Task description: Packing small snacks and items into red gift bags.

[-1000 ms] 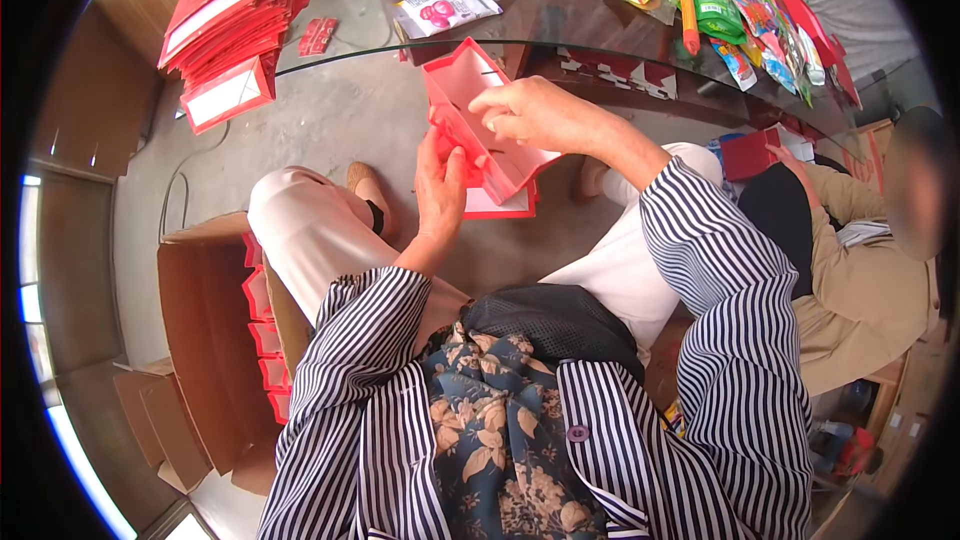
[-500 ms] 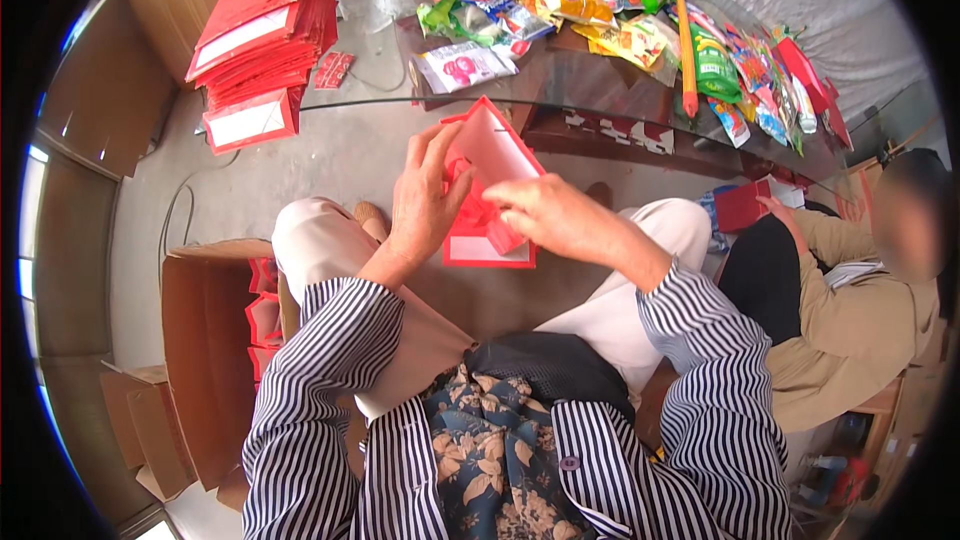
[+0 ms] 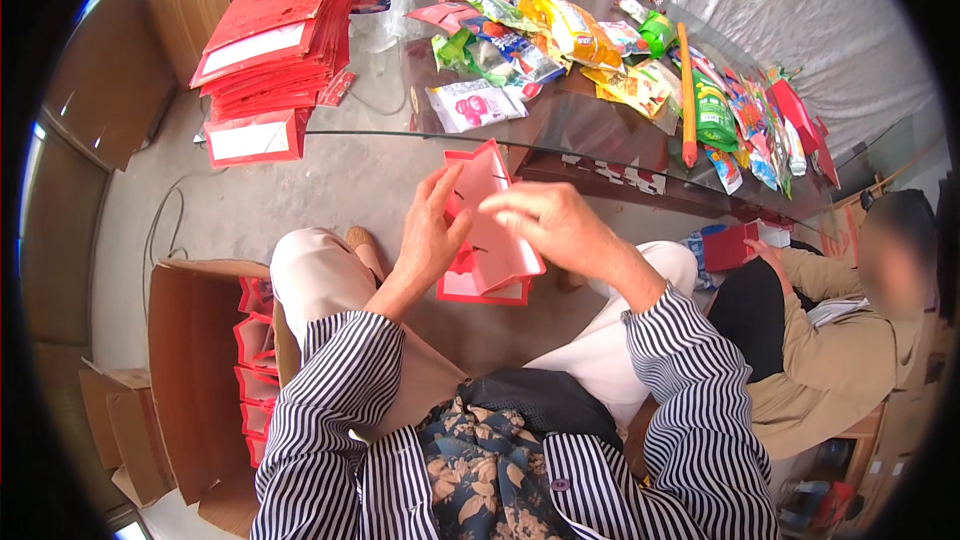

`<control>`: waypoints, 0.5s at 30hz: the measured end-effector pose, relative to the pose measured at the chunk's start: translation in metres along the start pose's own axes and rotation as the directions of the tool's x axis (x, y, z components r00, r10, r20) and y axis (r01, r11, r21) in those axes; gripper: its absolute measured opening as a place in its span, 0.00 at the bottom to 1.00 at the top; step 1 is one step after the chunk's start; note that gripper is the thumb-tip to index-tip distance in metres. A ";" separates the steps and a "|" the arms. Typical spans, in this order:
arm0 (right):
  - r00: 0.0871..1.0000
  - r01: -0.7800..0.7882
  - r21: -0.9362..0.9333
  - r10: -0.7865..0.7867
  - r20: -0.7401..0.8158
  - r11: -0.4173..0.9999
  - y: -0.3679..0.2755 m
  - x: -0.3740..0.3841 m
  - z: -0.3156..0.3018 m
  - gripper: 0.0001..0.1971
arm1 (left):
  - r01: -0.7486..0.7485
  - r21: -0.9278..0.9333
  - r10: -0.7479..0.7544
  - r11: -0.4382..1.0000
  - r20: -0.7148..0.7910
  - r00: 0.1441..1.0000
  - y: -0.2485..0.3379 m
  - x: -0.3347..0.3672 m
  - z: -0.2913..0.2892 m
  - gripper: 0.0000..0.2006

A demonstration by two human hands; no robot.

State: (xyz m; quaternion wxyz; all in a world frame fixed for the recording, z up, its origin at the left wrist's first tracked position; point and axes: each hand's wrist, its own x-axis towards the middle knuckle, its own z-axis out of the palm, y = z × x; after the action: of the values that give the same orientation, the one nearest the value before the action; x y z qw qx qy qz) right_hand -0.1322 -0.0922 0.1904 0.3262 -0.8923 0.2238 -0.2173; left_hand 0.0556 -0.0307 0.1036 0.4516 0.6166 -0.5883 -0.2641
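Observation:
A red paper gift bag (image 3: 492, 238) with a pale inside stands open between my two hands, above the floor between my knees. Along its left wall lies my left hand (image 3: 432, 232), with fingers stretched and the thumb apart over the bag. My right hand (image 3: 560, 227) reaches across the right edge, its fingers extended loosely over the opening. Small dark slits or ties show on the bag's inner walls. Red material (image 3: 463, 260) shows low in the bag beside my left thumb. What supports the bag from below is hidden.
A glass table (image 3: 375, 120) ahead bears a stack of flat red bags (image 3: 265, 40) at left and many snack packets (image 3: 570, 25). On my left a cardboard box (image 3: 200, 380) holds several opened red bags (image 3: 255, 345). A co-worker (image 3: 850, 340) sits at right with a red bag (image 3: 730, 246).
The bag has opened wider and its walls have turned. My right fingers have straightened from a bent grip near the red material. The whole view has shifted slightly.

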 end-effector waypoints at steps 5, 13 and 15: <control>0.951 -0.209 -0.009 0.201 -0.234 0.978 0.056 0.013 -0.023 0.13 | -0.002 -0.031 0.003 1.000 0.040 0.999 0.006 0.003 -0.001 0.25; 0.653 -0.209 0.681 0.619 -0.437 0.701 0.128 0.069 -0.064 0.18 | -0.079 -0.016 0.079 0.997 0.013 0.997 -0.001 -0.001 0.001 0.24; 0.615 -0.180 0.806 0.704 -0.354 0.563 0.144 0.086 -0.074 0.18 | -0.075 -0.016 0.075 0.997 0.017 0.997 -0.003 -0.002 0.000 0.24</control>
State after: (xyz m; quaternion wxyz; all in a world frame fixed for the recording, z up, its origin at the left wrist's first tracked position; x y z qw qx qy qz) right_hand -0.1397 -0.2733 0.1647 0.5869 -0.4669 0.4542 -0.4809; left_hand 0.0570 -0.0295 0.1007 0.4607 0.5883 -0.6129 -0.2568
